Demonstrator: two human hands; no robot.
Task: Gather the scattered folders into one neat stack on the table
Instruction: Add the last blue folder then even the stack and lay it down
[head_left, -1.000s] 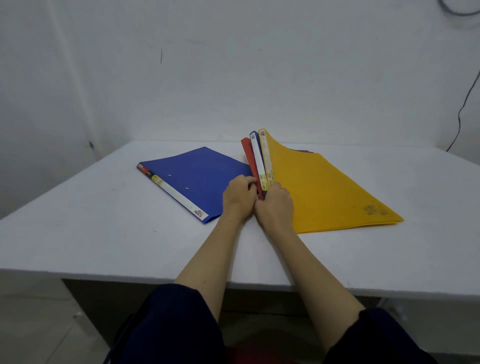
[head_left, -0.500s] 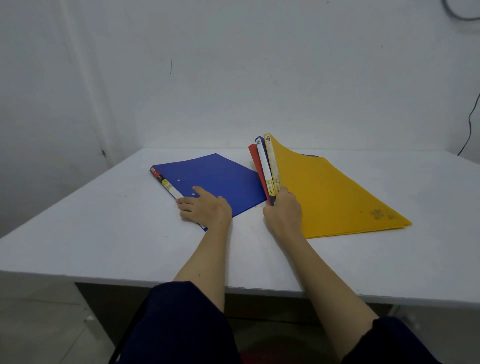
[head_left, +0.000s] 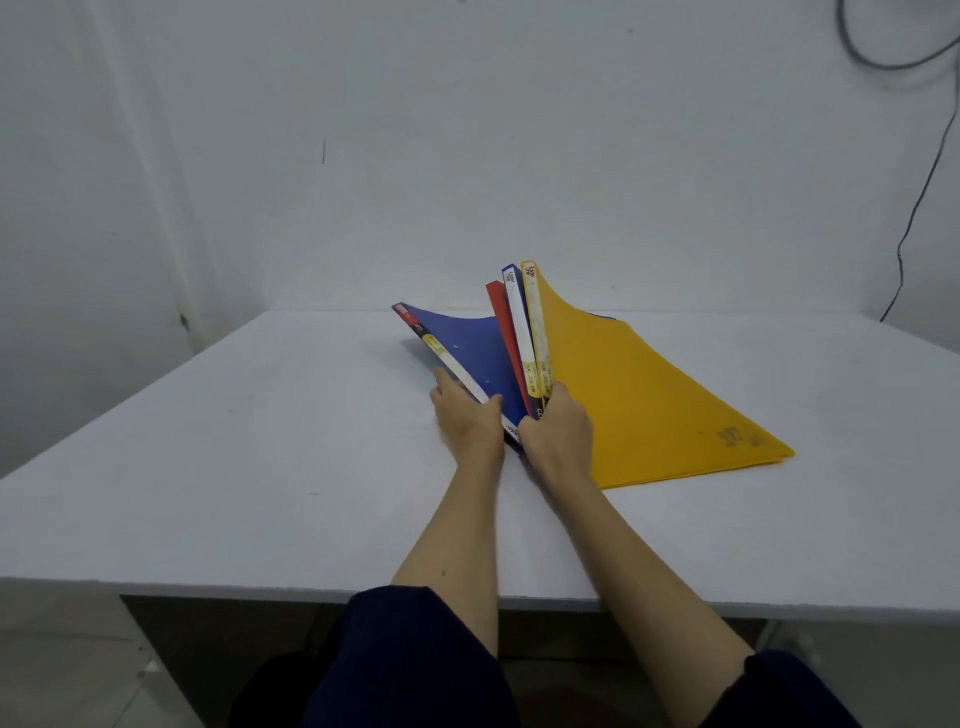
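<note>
A blue folder (head_left: 470, 345) with a white spine is tilted up on its near corner, and my left hand (head_left: 465, 418) grips its spine. Right beside it my right hand (head_left: 558, 434) holds the raised spines of a red folder (head_left: 501, 322), a second blue folder (head_left: 515, 312) and a yellow folder (head_left: 634, 384). The yellow cover slopes down to the right onto the white table (head_left: 234, 457) and hides the other covers. Both hands are close together, nearly touching.
The table's front edge (head_left: 260, 590) runs close to my body. A white wall rises behind the table's far edge. A black cable (head_left: 919, 192) hangs down the wall at the right. Dark sleeves cover my upper arms.
My left hand reached left to the flat blue folder, gripped its spine, and has lifted and swung it right against the bundle held by my right hand.
</note>
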